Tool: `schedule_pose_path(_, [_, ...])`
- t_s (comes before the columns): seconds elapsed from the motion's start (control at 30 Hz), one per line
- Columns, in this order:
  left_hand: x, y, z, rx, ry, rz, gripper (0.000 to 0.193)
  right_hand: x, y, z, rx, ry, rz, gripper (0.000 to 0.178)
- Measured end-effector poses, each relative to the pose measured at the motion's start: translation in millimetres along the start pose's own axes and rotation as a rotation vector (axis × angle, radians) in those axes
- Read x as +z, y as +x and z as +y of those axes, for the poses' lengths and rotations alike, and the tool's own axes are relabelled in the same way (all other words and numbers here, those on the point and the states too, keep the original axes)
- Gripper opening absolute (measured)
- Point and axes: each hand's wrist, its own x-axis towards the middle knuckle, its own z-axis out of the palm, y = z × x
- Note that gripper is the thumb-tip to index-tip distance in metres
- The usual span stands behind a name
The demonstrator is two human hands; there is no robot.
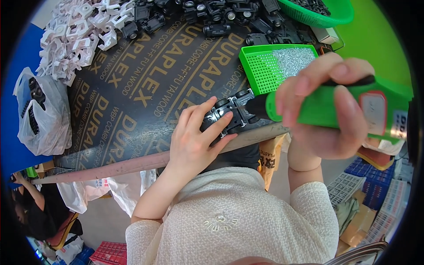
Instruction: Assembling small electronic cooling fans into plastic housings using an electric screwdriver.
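Note:
An upturned black toy car chassis (240, 111) with wheels lies at the near edge of the dark table. My left hand (193, 137) holds it down, thumb and fingers gripping its left end. In my right hand (333, 143) is a green electric screwdriver (322, 110), fingers wrapped round its body. The tool lies nearly level, its dark nose against or just over the chassis's right side; the bit itself cannot be made out. Behind the screwdriver is a green perforated tray (259, 68) with a heap of small silvery screws (293, 60) in it.
White plastic parts (73, 33) are piled at the far left, black car bodies (216, 28) at the back. A green basket (342, 15) of dark pieces stands at far right. A plastic bag (48, 128) hangs at the left edge. Another person (42, 212) sits at lower left.

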Motion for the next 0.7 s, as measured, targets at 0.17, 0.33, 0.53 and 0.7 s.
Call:
schedule_pose_path(0.17, [-0.4, -0.4, -1.3, -0.024, -0.026, 0.029, 0.043, 16.1, 5.0, 9.0, 0.07, -0.059, 0.011, 0.023])
schedule_pose_path(0.33, [-0.5, 0.1, -1.2, -0.037, -0.061, 0.046, 0.044, 23.7, 8.9, 9.7, 0.103, -0.175, 0.014, 0.021])
schedule_pose_path(0.53, [-1.9, 0.1, -3.1, 0.008, -0.041, 0.009, 0.039, 33.3, 18.8, 15.5, 0.19, -0.43, -0.067, 0.013])
schedule_pose_path(0.7, [0.3, 1.0, -2.6, -0.002, -0.056, 0.003, 0.039, 39.7, 13.0, 27.5, 0.23, -0.111, 0.152, 0.007])
